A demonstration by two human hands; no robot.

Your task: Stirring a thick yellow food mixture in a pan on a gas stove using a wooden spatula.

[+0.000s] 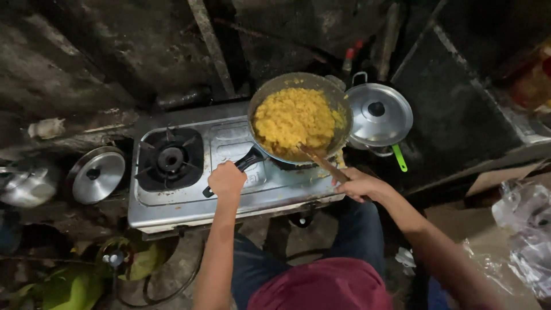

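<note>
A dark frying pan [338, 112] full of yellow crumbly food [294, 119] sits tilted on the right burner of a steel two-burner gas stove [229, 195]. My left hand [226, 179] grips the pan's black handle [249, 160]. My right hand [359, 185] holds a wooden spatula [321, 162] whose tip rests at the pan's near rim, touching the food.
The stove's left burner [170, 159] is bare. A lidded steel pot [379, 115] with a green utensil handle [399, 158] stands right of the pan. A loose lid [97, 174] and a kettle [26, 186] lie left. Clear plastic bags [525, 229] are at right.
</note>
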